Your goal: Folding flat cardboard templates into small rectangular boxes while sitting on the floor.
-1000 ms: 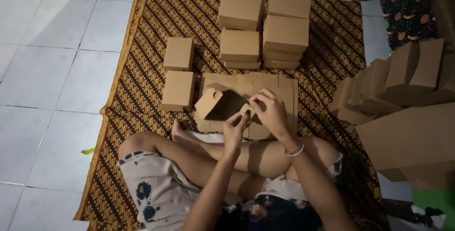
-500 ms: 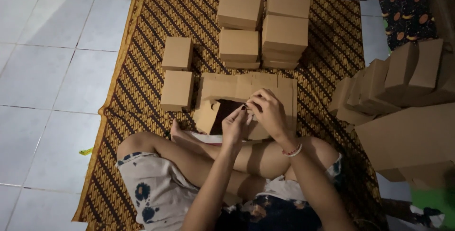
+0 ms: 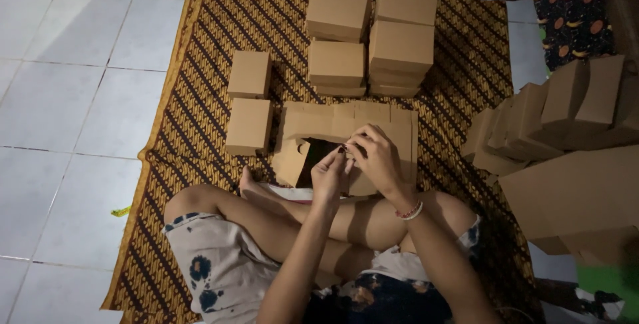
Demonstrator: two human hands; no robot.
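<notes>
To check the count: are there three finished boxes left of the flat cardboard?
No, only two closed boxes lie left of the flat cardboard.

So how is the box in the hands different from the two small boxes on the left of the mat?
The box in the hands is open and half folded, with a dark inside showing; the two small boxes are closed. It lies on flat cardboard sheets and both hands, left hand and right hand, touch it; the small boxes sit directly on the mat, untouched. All are plain brown cardboard.
</notes>
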